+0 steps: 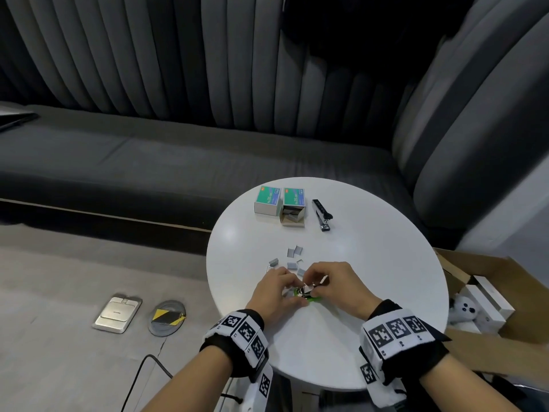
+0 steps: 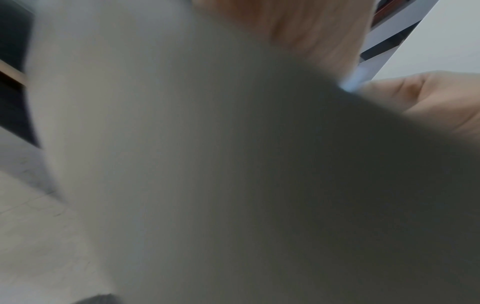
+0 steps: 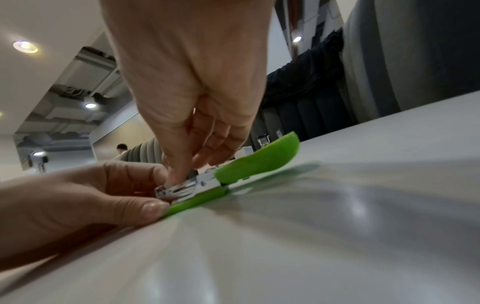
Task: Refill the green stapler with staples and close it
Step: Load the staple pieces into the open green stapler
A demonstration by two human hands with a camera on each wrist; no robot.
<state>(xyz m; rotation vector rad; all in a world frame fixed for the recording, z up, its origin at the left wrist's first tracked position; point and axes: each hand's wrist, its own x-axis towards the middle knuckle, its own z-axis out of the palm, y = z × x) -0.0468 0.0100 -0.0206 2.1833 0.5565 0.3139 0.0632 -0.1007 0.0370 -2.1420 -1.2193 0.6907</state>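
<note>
The green stapler (image 1: 309, 296) lies on the round white table (image 1: 371, 263) near its front, lid swung back and flat (image 3: 259, 162), metal magazine (image 3: 182, 189) exposed. My left hand (image 1: 292, 288) grips the front end, thumb (image 3: 153, 207) against the green base. My right hand (image 1: 315, 284) reaches down from above, and its thumb and fingertips (image 3: 182, 170) pinch onto the top of the magazine. Whether a staple strip sits under them is hidden. The left wrist view is blurred and shows mostly table surface (image 2: 182, 144).
Loose staple strips (image 1: 292, 260) lie just beyond my hands. At the table's far side stand a closed staple box (image 1: 267, 200), an open one (image 1: 293, 210) and a black stapler (image 1: 322, 215). A cardboard box (image 1: 490, 292) sits on the floor right, a grey sofa (image 1: 178, 162) behind.
</note>
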